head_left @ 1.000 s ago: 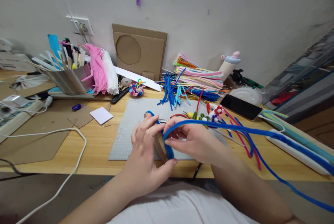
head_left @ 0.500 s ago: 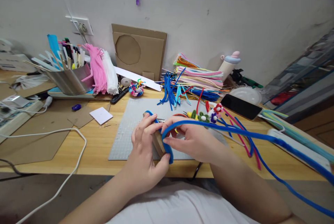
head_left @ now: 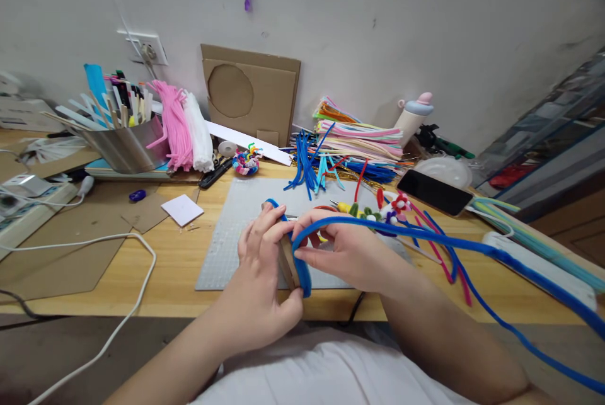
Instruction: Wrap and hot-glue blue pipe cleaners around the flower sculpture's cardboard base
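Observation:
Above the front edge of the grey cutting mat [head_left: 222, 254], my left hand [head_left: 265, 273] grips a small brown cardboard piece [head_left: 286, 261] between thumb and fingers. A thick blue fuzzy strip [head_left: 378, 225] lies along the edge of the cardboard and bends back at its near side. My right hand [head_left: 350, 250] pinches this strip beside the cardboard, and its long tail runs off to the right. Fuzzy flowers [head_left: 399, 203] and a yellow-handled tool [head_left: 347, 208] are just beyond my right hand, partly hidden.
Cardboard with a round cutout [head_left: 278, 96] leans on the wall. Bundled fuzzy sticks [head_left: 359, 140], a phone [head_left: 435, 192] and a bottle [head_left: 413, 118] stand or lie at the back right. A metal holder [head_left: 127, 148] and white cable [head_left: 154, 254] are left.
My left thumb has shifted slightly down and left along the cardboard. The blue strip's bend now sits closer against the cardboard edge, and the flowers look slightly shifted right.

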A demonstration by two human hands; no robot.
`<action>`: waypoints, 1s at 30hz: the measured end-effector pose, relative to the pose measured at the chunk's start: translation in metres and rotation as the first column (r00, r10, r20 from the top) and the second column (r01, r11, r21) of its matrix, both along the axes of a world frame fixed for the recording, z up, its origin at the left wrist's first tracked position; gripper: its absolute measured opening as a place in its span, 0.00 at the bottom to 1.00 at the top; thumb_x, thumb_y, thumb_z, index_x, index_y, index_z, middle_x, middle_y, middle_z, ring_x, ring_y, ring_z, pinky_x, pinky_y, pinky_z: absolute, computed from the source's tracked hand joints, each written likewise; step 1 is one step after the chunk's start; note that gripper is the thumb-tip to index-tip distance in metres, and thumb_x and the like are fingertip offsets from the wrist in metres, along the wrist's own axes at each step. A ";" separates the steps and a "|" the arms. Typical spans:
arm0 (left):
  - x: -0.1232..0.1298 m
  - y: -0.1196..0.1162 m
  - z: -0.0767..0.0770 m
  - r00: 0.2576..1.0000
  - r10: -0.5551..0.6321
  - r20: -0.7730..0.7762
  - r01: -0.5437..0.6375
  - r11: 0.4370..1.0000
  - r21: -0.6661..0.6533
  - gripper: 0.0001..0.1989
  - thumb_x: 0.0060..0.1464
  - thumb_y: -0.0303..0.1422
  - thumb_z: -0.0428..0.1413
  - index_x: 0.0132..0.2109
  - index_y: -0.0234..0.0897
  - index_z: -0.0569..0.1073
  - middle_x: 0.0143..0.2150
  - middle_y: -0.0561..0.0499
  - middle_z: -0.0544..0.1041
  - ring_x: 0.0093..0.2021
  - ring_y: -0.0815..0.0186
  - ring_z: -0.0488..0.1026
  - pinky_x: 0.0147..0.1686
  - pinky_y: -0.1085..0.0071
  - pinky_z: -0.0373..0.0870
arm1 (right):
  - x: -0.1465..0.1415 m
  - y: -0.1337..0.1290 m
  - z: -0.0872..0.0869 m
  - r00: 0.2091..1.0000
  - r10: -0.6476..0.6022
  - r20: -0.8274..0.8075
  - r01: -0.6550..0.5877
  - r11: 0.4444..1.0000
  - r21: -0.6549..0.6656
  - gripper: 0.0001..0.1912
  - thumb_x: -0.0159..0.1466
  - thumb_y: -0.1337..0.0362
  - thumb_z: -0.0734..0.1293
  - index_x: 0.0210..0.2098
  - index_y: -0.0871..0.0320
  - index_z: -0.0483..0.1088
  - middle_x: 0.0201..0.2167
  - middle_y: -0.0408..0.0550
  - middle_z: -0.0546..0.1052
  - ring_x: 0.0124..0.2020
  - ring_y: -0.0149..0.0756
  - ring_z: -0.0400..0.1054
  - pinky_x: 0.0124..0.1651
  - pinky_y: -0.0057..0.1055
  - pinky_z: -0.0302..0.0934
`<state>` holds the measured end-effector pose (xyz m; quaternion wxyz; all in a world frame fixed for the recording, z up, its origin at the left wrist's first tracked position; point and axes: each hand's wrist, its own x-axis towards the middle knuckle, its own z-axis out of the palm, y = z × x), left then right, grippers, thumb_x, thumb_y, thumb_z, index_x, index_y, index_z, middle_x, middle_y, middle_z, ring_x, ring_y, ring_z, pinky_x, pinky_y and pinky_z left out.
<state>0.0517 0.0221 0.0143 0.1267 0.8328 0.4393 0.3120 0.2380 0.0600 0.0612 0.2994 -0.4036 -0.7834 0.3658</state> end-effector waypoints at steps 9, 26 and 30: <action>0.006 0.000 0.001 0.998 0.050 0.029 -0.050 0.999 0.021 0.38 0.44 0.26 0.54 0.62 0.42 0.49 0.69 0.35 0.51 0.74 0.43 0.39 0.64 0.35 0.49 | -0.003 0.000 0.000 0.999 -0.029 0.014 0.030 0.999 -0.041 0.03 0.61 0.67 0.68 0.34 0.53 0.73 0.34 0.41 0.77 0.34 0.34 0.70 0.38 0.30 0.65; 0.010 0.000 -0.002 0.995 0.072 0.064 -0.073 0.997 0.014 0.37 0.44 0.26 0.53 0.61 0.42 0.50 0.69 0.35 0.49 0.75 0.45 0.37 0.64 0.35 0.48 | -0.006 -0.001 0.007 0.997 -0.020 0.079 0.021 1.000 -0.012 0.05 0.62 0.70 0.66 0.34 0.54 0.72 0.37 0.44 0.76 0.41 0.37 0.71 0.43 0.31 0.64; 0.012 -0.001 -0.004 0.993 0.091 0.075 -0.091 0.996 0.007 0.37 0.44 0.26 0.53 0.61 0.43 0.50 0.70 0.35 0.48 0.75 0.45 0.37 0.64 0.35 0.48 | -0.007 -0.002 0.011 0.997 -0.023 0.075 0.026 0.999 -0.044 0.06 0.62 0.71 0.66 0.35 0.54 0.72 0.37 0.43 0.75 0.37 0.33 0.71 0.42 0.30 0.64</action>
